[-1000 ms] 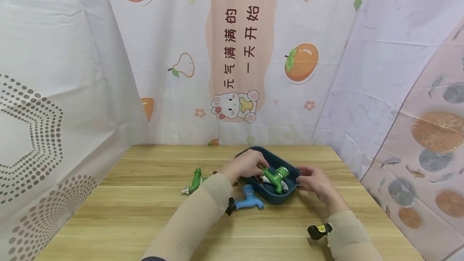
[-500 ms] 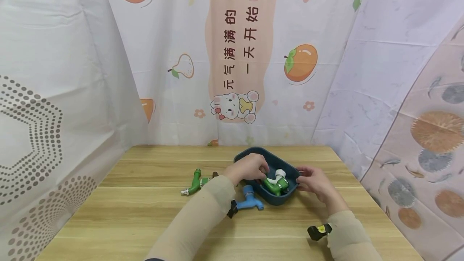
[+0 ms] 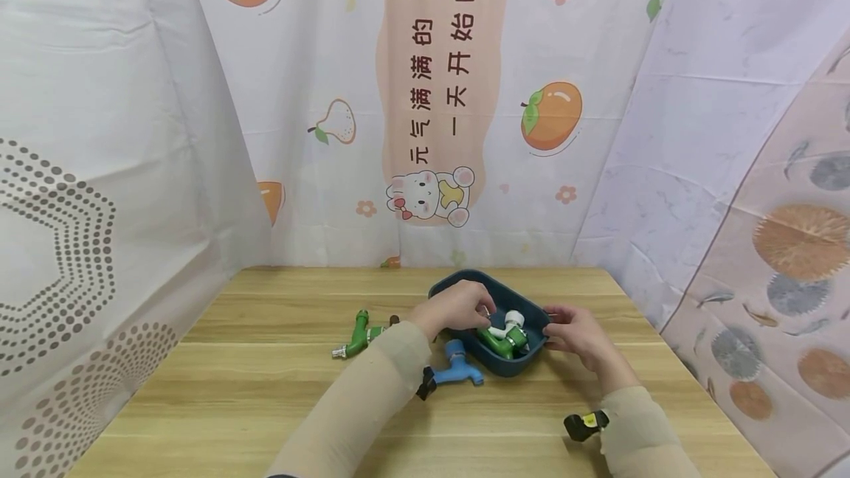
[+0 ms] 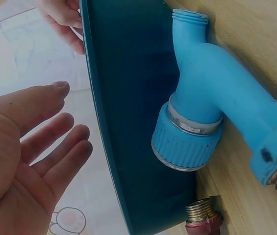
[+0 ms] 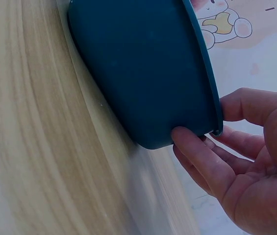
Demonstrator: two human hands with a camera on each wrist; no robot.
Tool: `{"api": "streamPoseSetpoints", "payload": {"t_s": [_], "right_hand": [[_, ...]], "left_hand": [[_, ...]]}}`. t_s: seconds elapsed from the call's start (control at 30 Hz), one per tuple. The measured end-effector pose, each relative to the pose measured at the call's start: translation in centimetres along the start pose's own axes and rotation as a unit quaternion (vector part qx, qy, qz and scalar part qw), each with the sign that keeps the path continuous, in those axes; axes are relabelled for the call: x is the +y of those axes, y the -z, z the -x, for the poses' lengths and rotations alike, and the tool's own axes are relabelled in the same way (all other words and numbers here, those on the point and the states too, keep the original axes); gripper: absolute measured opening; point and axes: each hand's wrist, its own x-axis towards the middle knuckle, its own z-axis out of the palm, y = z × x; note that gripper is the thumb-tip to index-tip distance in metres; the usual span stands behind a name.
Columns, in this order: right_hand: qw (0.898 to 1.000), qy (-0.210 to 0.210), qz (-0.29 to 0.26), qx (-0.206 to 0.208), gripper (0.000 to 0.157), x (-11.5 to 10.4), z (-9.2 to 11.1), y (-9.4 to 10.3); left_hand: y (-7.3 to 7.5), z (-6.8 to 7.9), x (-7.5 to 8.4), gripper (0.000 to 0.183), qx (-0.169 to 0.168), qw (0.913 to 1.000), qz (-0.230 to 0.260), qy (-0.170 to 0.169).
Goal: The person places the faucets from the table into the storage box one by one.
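Observation:
A dark teal plastic basin point(image 3: 508, 367) stands on the wooden table, set at an angle. My left hand point(image 3: 461, 305) hovers over its left side, fingers loosely bent and holding nothing, as the left wrist view also shows. Inside the basin lie a green faucet point(image 3: 502, 346) and a white faucet point(image 3: 513, 319), partly overlapping. My right hand point(image 3: 578, 332) pinches the basin's right corner between thumb and fingers; in the right wrist view the thumb is at the rim and a finger touches the outer wall. A blue faucet point(image 3: 458, 364) lies against the basin's near left side.
Another green faucet point(image 3: 361, 334) lies on the table to the left, partly behind my left sleeve. A dark red fitting with brass thread point(image 4: 204, 220) shows beside the basin in the left wrist view. Printed curtains point(image 3: 319, 190) stand behind the table and at both sides.
My left hand has lowered the green faucet into the basin and let it go beside the white one. The right hand has kept its hold on the basin's corner.

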Motion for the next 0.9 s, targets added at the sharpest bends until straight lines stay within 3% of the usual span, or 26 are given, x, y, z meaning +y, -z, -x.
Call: {"api": "streamPoseSetpoints", "payload": {"t_s": [0.47,0.73,0.9], "right_hand": [[1.0,0.003,-0.006,0.001,0.056,0.0,0.0,0.0],[1.0,0.006,-0.004,-0.002,0.056,0.0,0.0,0.0],[1.0,0.006,0.002,-0.003,0.056,0.0,0.0,0.1]], "left_hand": [[0.0,0.0,0.0,0.027,-0.006,0.9993,0.037,0.008],[1.0,0.7,0.2,0.028,-0.005,0.9975,0.07,0.003],[1.5,0.9,0.3,0.03,0.01,0.9987,0.048,-0.014]]}}
